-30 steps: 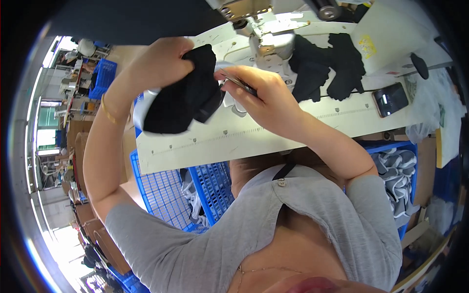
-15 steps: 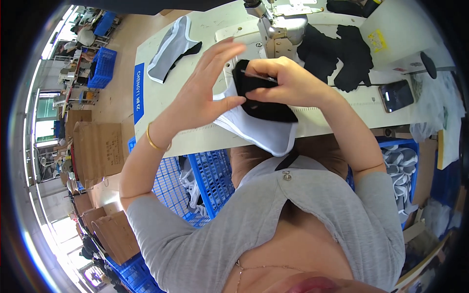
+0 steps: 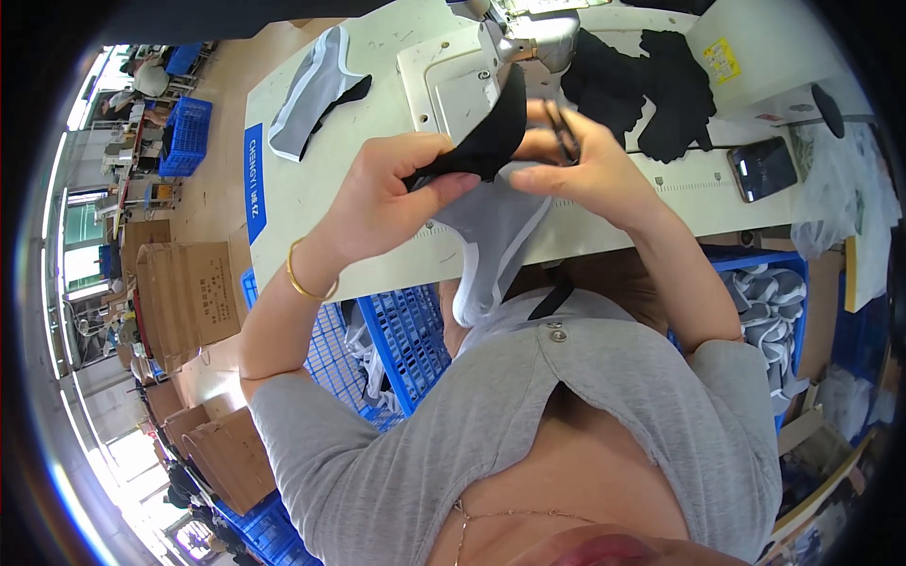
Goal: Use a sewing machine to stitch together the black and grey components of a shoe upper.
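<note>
My left hand [image 3: 392, 193] pinches the edge of a black and grey garment piece [image 3: 491, 212] above the front of the sewing table [image 3: 311, 217]. The black part rises toward the sewing machine [image 3: 510, 38]; the grey part with white trim hangs down over the table edge. My right hand [image 3: 585, 170] holds the same piece from the right, and a small dark tool that looks like snips shows between its fingers.
A finished grey and black piece [image 3: 316, 90] lies at the table's left. Black fabric pieces [image 3: 651, 85] and a phone [image 3: 763, 168] lie at the right. Blue crates [image 3: 396, 340] stand below the table, one at the right holding grey garments [image 3: 779, 311]. Cardboard boxes [image 3: 184, 292] stand left.
The garment has been unfolded: its grey part now hangs over the table edge, and both hands have moved up toward the machine.
</note>
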`<state>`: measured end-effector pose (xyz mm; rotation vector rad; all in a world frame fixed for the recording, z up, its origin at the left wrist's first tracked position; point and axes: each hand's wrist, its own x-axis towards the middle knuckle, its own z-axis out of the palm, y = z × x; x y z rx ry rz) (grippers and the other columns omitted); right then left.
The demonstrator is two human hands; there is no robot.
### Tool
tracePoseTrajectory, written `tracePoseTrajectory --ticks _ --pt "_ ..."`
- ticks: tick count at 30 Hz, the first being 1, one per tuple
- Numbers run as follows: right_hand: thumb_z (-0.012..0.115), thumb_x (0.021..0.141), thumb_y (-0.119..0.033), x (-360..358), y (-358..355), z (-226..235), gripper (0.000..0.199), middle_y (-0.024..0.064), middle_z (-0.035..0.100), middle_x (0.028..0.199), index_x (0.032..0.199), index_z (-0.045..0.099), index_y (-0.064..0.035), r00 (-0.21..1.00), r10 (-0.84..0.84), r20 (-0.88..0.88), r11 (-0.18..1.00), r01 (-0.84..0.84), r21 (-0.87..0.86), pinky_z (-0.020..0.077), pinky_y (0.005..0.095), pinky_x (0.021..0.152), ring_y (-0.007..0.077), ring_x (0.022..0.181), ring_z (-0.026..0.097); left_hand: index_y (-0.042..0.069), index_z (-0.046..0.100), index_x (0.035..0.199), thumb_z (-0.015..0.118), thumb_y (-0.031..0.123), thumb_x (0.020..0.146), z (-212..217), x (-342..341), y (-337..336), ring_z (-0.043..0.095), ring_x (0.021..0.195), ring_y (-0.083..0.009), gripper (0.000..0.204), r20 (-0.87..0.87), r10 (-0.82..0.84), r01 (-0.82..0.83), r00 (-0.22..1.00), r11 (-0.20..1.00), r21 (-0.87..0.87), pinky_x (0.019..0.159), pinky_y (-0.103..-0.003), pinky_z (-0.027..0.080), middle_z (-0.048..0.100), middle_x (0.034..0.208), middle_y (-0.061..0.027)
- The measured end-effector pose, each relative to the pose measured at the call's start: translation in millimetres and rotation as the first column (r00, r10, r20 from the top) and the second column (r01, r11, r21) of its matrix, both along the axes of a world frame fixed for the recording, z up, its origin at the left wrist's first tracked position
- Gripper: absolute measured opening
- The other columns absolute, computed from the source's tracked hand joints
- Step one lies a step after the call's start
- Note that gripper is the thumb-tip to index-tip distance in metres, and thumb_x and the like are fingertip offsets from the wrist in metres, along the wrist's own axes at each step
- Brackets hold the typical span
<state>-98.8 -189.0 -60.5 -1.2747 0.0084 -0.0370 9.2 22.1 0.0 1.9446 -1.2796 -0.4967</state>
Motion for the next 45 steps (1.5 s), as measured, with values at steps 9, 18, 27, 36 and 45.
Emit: tracePoseTrajectory --ticks 9,18,27,36,45 --pt "0.072 0.089 -0.011 -2 -2 1 0.017 -0.0009 0.066 0.084 0.102 0.071 -0.0004 0.997 0.078 0.006 0.956 -0.073 -0.285 0.0455 0.0219 0.071 0.004 0.081 0.055 -0.002 0.069 0.103 0.072 0.006 0.087 -4 -6 -7 0.059 0.08 -0.0049 0.018 -0.383 0.225 -0.217 0.896 0.974 0.063 0.068 -0.02 0.048 0.068 0.087 -0.0011" --pt "0.064 0.08 0.01 -6 -4 -8 0.026 0.0024 0.063 0.084 0.099 0.075 -0.0048 0.886 0.115 0.449 0.91 0.087 -0.405 0.0447 0.0238 0.062 0.0098 0.071 0.057 -0.005 0.066 0.108 0.057 -0.003 0.089 -9 16 2 0.065 0.084 -0.0109 0.021 -0.681 0.107 -0.171 0.724 0.985 -0.027 0.076 -0.022 0.051 0.069 0.099 -0.0092" --pt "0.063 0.062 0.019 -9 -1 -10 0.043 0.0047 0.064 0.089 0.096 0.073 -0.0065 0.763 0.178 0.622 0.738 0.314 -0.597 0.0485 0.0256 0.056 0.0167 0.072 0.062 -0.003 0.071 0.095 0.064 0.013 0.095 11 22 -12 0.059 0.073 -0.0038 0.018 -0.396 -0.008 0.14 0.918 0.941 0.308 0.065 -0.019 0.048 0.068 0.079 -0.0006" --pt "0.073 0.074 -0.004 -4 -6 1 0.023 0.0097 0.065 0.081 0.097 0.069 -0.0043 0.859 0.232 0.456 0.677 0.194 -0.71 0.0493 0.037 0.067 0.0281 0.076 0.063 -0.001 0.073 0.086 0.076 0.003 0.079 20 3 -20 0.057 0.066 -0.0065 0.009 -0.244 0.036 0.039 0.969 0.954 0.296 0.062 -0.022 0.047 0.067 0.071 -0.0027" --pt "0.072 0.074 -0.002 -4 -11 0 0.022 0.0096 0.065 0.081 0.095 0.067 -0.0037 0.864 0.25 0.436 0.667 0.173 -0.725 0.0501 0.0375 0.067 0.0288 0.077 0.064 -0.001 0.071 0.088 0.077 0.002 0.077 16 6 -18 0.059 0.071 -0.0086 0.013 -0.162 -0.001 0.041 0.987 0.968 0.247 0.068 -0.025 0.047 0.065 0.074 -0.0028"
